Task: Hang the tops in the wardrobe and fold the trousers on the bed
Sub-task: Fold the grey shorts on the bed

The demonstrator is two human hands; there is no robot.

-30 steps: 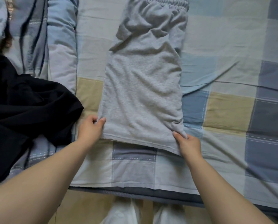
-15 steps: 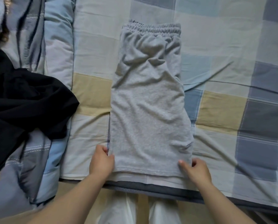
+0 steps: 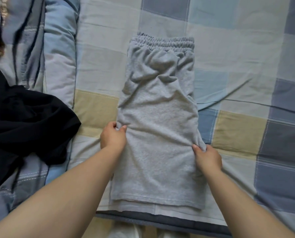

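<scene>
The grey trousers (image 3: 157, 127) lie flat on the bed (image 3: 237, 54), folded lengthwise, waistband at the far end and hems near the bed's front edge. The left hand (image 3: 112, 137) pinches the trousers' left edge about midway, fingers (image 3: 123, 128) clamped on the cloth. The right hand (image 3: 207, 158) grips the right edge, its fingers curled into a bunch of fabric. A black garment (image 3: 23, 124) lies crumpled on the quilt (image 3: 59, 54) at the left.
</scene>
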